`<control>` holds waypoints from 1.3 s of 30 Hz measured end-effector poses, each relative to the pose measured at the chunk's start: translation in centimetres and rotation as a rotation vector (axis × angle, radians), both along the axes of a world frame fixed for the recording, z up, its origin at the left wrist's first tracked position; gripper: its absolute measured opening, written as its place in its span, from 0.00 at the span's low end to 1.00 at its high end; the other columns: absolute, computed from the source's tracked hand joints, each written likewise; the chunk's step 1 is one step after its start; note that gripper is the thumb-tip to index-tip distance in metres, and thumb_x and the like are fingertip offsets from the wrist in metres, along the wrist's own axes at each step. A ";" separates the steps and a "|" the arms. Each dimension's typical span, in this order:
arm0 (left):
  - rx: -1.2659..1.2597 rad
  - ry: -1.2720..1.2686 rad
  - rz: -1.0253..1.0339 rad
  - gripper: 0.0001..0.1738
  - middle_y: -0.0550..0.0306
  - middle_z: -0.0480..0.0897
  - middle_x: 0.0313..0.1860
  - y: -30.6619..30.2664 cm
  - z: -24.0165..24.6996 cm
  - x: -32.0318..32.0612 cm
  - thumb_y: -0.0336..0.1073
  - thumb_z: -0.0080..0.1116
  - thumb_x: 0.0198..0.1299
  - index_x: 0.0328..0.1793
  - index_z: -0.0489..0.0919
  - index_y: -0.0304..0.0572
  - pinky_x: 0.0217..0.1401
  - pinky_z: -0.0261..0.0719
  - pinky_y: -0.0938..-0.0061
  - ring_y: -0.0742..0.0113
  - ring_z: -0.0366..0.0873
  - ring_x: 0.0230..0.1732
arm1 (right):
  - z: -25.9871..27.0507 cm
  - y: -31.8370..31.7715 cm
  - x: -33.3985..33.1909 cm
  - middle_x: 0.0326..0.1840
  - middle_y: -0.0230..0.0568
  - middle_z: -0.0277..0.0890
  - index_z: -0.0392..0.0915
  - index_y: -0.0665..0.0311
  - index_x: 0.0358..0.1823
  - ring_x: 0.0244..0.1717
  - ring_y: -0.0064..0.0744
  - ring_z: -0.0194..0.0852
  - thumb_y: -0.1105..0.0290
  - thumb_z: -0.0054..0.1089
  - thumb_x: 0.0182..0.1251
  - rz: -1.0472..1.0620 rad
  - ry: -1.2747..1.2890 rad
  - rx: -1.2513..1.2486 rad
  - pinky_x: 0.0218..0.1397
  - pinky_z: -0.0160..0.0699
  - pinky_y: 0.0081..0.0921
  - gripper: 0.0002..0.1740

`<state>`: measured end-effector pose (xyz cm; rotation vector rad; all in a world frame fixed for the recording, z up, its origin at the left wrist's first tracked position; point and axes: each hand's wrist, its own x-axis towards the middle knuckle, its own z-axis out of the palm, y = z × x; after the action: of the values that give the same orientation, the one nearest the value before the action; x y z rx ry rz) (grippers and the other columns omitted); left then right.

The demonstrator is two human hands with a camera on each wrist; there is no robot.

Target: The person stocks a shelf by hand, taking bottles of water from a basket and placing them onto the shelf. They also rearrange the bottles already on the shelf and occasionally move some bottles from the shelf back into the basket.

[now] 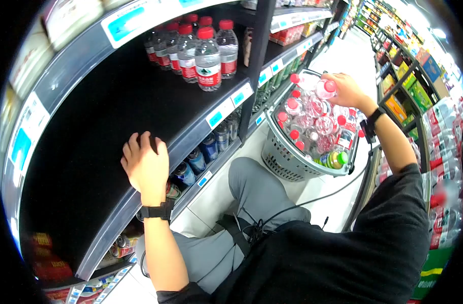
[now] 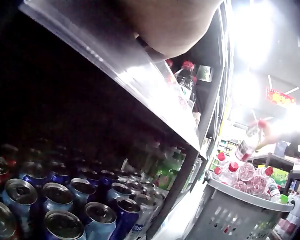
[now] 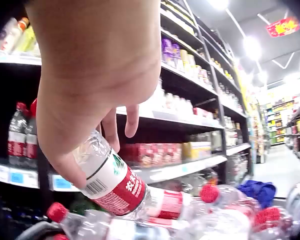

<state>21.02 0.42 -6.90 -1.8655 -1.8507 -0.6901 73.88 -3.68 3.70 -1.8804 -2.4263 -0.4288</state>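
My right hand [image 1: 347,92] holds a clear water bottle [image 3: 121,184] with a red cap and a red-and-white label, over the grey basket [image 1: 287,161]. In the right wrist view, thumb and fingers wrap its upper part, and its base overlaps the bottles beneath. Many red-capped water bottles [image 1: 312,115] fill the basket, along with a green-capped bottle [image 1: 334,160] of yellow-green drink. At the front edge of the black shelf [image 1: 89,131], my left hand [image 1: 146,164] rests with its fingers extended and grips nothing.
Several red-capped bottles [image 1: 208,61] stand in a group at the shelf's far end, beside a dark upright post [image 1: 259,45]. Drink cans [image 2: 65,225] line the shelf below. Stacked bottle packs [image 1: 444,167] stand on the right. A cable [image 1: 323,196] runs to the right wrist.
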 end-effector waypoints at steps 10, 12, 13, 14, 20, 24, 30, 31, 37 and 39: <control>-0.032 -0.074 -0.038 0.19 0.54 0.78 0.63 0.0 -0.1 0.0 0.47 0.54 0.67 0.57 0.82 0.48 0.67 0.70 0.56 0.52 0.72 0.66 | 3.6 4.4 -21.0 0.47 0.48 0.84 0.75 0.61 0.58 0.50 0.43 0.86 0.57 0.81 0.44 0.501 0.669 0.138 0.56 0.82 0.34 0.39; -0.042 -0.105 -0.050 0.19 0.53 0.78 0.63 0.0 -0.1 0.0 0.47 0.54 0.66 0.58 0.81 0.48 0.67 0.69 0.55 0.52 0.72 0.67 | 3.4 5.9 -25.0 0.47 0.51 0.84 0.76 0.61 0.58 0.49 0.49 0.86 0.54 0.81 0.42 0.464 0.677 0.099 0.56 0.82 0.37 0.40; -0.056 -0.131 -0.073 0.20 0.53 0.78 0.63 -0.2 0.0 -0.1 0.47 0.54 0.66 0.58 0.81 0.48 0.68 0.69 0.55 0.52 0.72 0.67 | 3.1 6.8 -26.9 0.46 0.53 0.84 0.75 0.61 0.58 0.49 0.51 0.86 0.52 0.80 0.42 0.467 0.692 0.083 0.56 0.82 0.38 0.40; -0.076 -0.156 -0.089 0.20 0.52 0.78 0.63 -0.3 0.3 0.0 0.47 0.55 0.66 0.59 0.81 0.47 0.67 0.69 0.54 0.51 0.72 0.67 | 2.3 8.1 -28.3 0.44 0.54 0.84 0.75 0.60 0.58 0.47 0.53 0.86 0.51 0.79 0.43 0.518 0.694 0.067 0.55 0.83 0.40 0.39; -0.050 -0.217 -0.129 0.19 0.50 0.77 0.63 -0.8 -0.1 -0.4 0.45 0.56 0.65 0.58 0.81 0.45 0.67 0.69 0.54 0.49 0.72 0.65 | -0.1 12.9 -34.5 0.47 0.51 0.84 0.76 0.65 0.56 0.49 0.49 0.85 0.52 0.78 0.44 0.377 0.651 0.010 0.57 0.80 0.35 0.39; -0.050 -0.240 -0.186 0.16 0.49 0.78 0.62 -0.9 0.4 -0.6 0.43 0.57 0.64 0.54 0.83 0.45 0.67 0.69 0.55 0.50 0.73 0.65 | -0.4 14.0 -34.8 0.52 0.63 0.81 0.73 0.70 0.60 0.55 0.59 0.81 0.43 0.76 0.45 0.365 0.659 -0.041 0.61 0.79 0.42 0.47; -0.032 -0.109 -0.160 0.16 0.53 0.79 0.61 -0.7 0.4 -0.3 0.45 0.54 0.67 0.53 0.83 0.48 0.65 0.72 0.57 0.51 0.74 0.63 | 0.7 11.8 -28.6 0.45 0.45 0.83 0.74 0.67 0.62 0.41 0.36 0.83 0.55 0.67 0.66 0.554 0.548 -0.153 0.46 0.82 0.30 0.30; -0.067 -0.093 -0.157 0.16 0.54 0.79 0.62 -0.7 0.4 -0.1 0.45 0.54 0.67 0.54 0.83 0.48 0.65 0.71 0.56 0.51 0.74 0.64 | 1.0 10.4 -25.4 0.44 0.43 0.83 0.75 0.67 0.60 0.40 0.33 0.82 0.57 0.65 0.69 0.568 0.550 -0.329 0.44 0.82 0.30 0.26; 0.029 -0.016 -0.165 0.15 0.55 0.81 0.59 0.1 0.1 1.3 0.43 0.54 0.66 0.52 0.84 0.46 0.65 0.72 0.59 0.55 0.75 0.62 | 1.5 5.4 -11.8 0.48 0.46 0.83 0.77 0.61 0.56 0.46 0.47 0.84 0.57 0.64 0.66 0.194 -0.105 -0.494 0.48 0.81 0.41 0.22; 0.036 0.002 -0.154 0.14 0.56 0.81 0.58 0.3 0.2 1.3 0.42 0.54 0.66 0.51 0.84 0.47 0.64 0.72 0.59 0.56 0.76 0.62 | 0.6 5.3 -9.2 0.49 0.46 0.83 0.79 0.57 0.54 0.50 0.47 0.83 0.55 0.64 0.62 0.124 -0.101 -0.422 0.51 0.80 0.44 0.22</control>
<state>22.35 0.68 -6.75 -1.9995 -1.6954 -0.7672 64.65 1.61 4.28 -1.8648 -2.8628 -0.0007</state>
